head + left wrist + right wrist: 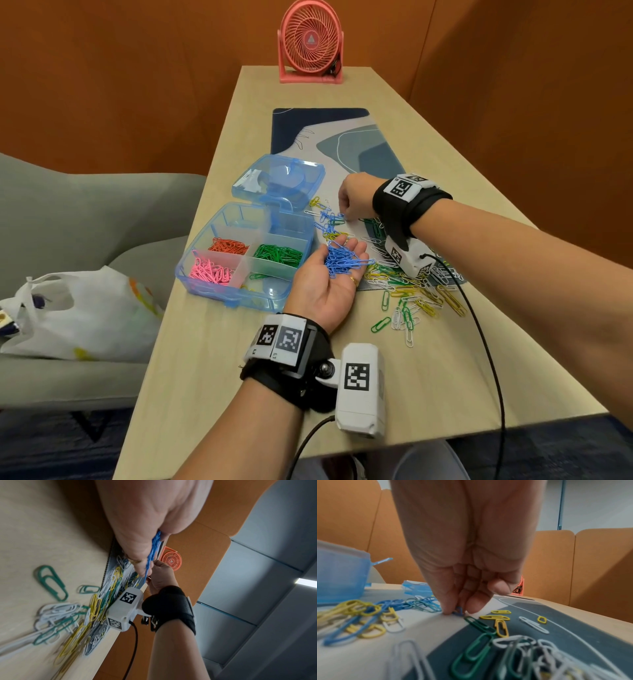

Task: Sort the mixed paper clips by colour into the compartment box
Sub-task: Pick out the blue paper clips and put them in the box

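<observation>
The sorting looks roughly half done. The compartment box (219, 274) sits open on the table (428, 377), with three compartments filled: one with orange clips (228, 245), one with green clips (279, 254), one with pink clips (209, 270). Its other compartments look nearly bare, though a few stray clips seem to lie in the near one. Blue is the colour in hand. The left hand (329, 277) lies palm up just beside the box, fingers relaxed, carrying a heap of blue clips (342, 257) too tangled to count. The right hand (462, 601) reaches down to the desk mat (342, 144), thumb and fingertip pinching one blue clip (458, 611) off it. Still unsorted: a mixed pile (411, 291) of yellow, white, green and some blue clips, dozens in all, spread over the mat and table
</observation>
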A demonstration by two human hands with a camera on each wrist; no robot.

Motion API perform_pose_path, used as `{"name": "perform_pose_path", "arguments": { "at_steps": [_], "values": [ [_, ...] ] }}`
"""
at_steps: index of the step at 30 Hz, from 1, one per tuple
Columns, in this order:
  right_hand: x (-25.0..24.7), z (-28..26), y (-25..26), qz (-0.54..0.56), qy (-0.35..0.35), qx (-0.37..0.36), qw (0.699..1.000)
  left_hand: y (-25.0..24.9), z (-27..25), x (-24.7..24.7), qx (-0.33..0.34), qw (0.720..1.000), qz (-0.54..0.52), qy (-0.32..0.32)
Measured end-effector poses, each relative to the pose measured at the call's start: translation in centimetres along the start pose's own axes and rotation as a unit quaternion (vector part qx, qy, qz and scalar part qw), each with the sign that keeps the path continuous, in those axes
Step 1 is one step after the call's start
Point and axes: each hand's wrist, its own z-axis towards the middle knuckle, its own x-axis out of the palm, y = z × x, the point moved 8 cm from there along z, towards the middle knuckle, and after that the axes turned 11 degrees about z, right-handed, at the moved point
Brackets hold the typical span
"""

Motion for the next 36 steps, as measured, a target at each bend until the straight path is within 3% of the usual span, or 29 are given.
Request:
{"name": "perform_pose_path", "arguments": {
  "at_steps": [10,14,18,21,25,31,36],
  "values": [
    [-0.2,-2.0,-1.2,0.008,0.011,0.031,0.999,-0.3,0.0,-0.2,0.017,1.0,0.015,-0.007],
    [-2.6,-4.5,-0.2,0.133,-0.001,-0.01,0.991,-0.3,0.0,-0.2,0.019,1.0,0.017,-0.005],
    [-2.5,-8.0,2.7,0.185,0.08,-0.067,0.977,-0.4,0.1,-0.3,0.029,1.0,0.005,0.002],
    [-2.3,-8.7,4.1,0.172,0.096,-0.088,0.976,-0.4,0.0,-0.3,0.033,0.999,-0.003,0.003],
    [-3.6,-6.4,3.1,0.105,0.024,-0.064,0.992,-0.3,-0.2,-0.3,0.02,1.0,-0.003,-0.002],
    [-1.8,-2.5,1.7,0.027,-0.011,-0.036,0.999,-0.2,-0.2,-0.2,0.01,1.0,0.001,-0.001],
    [0.6,-1.2,1.4,0.001,0.021,-0.018,1.0,0.0,-0.2,-0.2,-0.002,1.0,0.0,-0.003]
  ]
}}
